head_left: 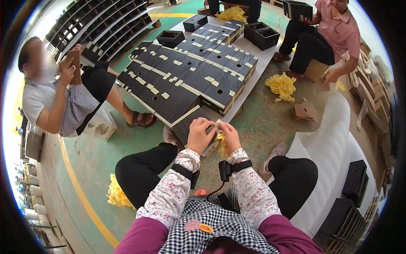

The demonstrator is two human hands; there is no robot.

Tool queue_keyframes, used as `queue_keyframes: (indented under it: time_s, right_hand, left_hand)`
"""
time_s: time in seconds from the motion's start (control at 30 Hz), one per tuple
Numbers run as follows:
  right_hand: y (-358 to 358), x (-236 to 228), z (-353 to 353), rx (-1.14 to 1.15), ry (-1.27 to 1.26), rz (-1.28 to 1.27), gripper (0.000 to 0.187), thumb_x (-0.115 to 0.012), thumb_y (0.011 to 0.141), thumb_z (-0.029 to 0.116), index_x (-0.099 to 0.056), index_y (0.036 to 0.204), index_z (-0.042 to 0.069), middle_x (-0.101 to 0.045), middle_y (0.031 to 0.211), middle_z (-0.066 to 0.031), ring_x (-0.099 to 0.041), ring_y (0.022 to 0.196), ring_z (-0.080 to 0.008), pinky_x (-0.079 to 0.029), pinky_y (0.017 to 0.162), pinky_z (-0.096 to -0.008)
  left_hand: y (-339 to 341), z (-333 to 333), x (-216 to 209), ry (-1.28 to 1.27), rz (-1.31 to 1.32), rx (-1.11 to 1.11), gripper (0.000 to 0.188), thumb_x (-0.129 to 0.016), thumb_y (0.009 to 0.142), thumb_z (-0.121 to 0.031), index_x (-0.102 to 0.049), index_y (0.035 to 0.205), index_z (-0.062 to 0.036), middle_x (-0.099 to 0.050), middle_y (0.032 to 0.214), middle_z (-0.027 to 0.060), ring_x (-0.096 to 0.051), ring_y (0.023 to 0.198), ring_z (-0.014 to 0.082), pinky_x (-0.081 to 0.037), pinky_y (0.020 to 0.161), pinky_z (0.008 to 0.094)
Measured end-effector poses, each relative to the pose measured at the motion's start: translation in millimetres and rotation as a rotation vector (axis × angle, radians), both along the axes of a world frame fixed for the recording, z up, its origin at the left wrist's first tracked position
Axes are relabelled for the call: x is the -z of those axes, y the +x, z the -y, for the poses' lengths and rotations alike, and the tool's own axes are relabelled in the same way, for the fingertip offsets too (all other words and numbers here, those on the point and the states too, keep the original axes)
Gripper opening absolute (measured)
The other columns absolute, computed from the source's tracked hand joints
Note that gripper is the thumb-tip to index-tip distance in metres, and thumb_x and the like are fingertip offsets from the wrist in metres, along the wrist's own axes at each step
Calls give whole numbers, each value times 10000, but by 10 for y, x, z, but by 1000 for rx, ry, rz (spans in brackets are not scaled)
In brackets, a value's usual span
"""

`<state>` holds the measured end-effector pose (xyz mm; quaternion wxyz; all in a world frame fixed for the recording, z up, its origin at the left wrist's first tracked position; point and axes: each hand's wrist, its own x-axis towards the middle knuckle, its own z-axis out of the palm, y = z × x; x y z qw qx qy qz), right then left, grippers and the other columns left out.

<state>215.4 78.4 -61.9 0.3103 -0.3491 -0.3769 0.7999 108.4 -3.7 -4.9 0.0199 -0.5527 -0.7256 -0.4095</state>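
Head view: my left hand (199, 134) and right hand (230, 136) met just above my knees, fingertips pinched narrow on a small pale strip of tape (218, 122). The right hand also had a wad of yellow tape scraps (221, 146) hanging under it. The strip sat right at the near edge of the closest black box (191, 122), at the front of the block of black boxes (190, 72) on the white sheet (258, 63).

Couldn't tell whether the strip was still stuck to the box or already free.

Risks, as I judged them:
- strip tearing partway, since the grip was on a tiny end only
- finish lifting if pulled at a steep angle
- wad slipping from the right hand; that hand was doing two jobs

Co-worker on my left (55, 97) held a brown panel, clear of my hands.
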Motion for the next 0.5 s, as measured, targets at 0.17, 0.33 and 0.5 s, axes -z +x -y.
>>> queue_keyframes:
  time_s: [0.17,0.33,0.5]
  right_hand:
    - [-16,-12,-8,-4,22,7,268,-554,912,251,-610,1058,33,-637,917,-26,-556,725,-86,-445,623,-227]
    - [-18,-61,1,-5,12,-8,269,-561,908,248,-610,1062,32,-636,920,-28,-560,731,-87,-447,628,-228]
    - [3,-121,30,-1,13,6,267,-563,907,239,-610,1063,27,-633,937,-28,-565,734,-86,-453,628,-228]
  left_hand:
    - [-37,-3,56,33,50,12,176,-726,691,-106,-636,836,-62,-568,850,76,-560,846,266,-451,747,365]
    - [-31,2,55,52,56,9,179,-725,693,-94,-629,838,-53,-572,871,86,-565,866,267,-456,767,361]
    - [-15,5,58,60,57,-1,175,-726,692,-90,-623,825,-41,-567,890,89,-562,874,265,-456,762,360]
